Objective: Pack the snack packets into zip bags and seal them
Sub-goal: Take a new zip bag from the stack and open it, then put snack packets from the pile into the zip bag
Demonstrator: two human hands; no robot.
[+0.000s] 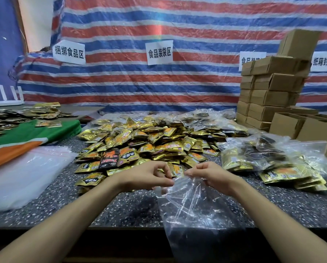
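So the red, white and blue striped plastic tarp [196, 25] carries four signs. The first white paper sign [69, 52], at 10 o'clock, says 捆绑食品区. The second sign [159, 52], at 12 o'clock, says 食品装袋区. The third sign [250, 58], at 2 o'clock, only shows 食品装, with the rest hidden behind the stacked brown cardboard boxes [272, 82]. The fourth sign [324, 62], further right, says 纸箱封箱区. The print on the gold foil snack packets [159, 141] is too small for me to read.
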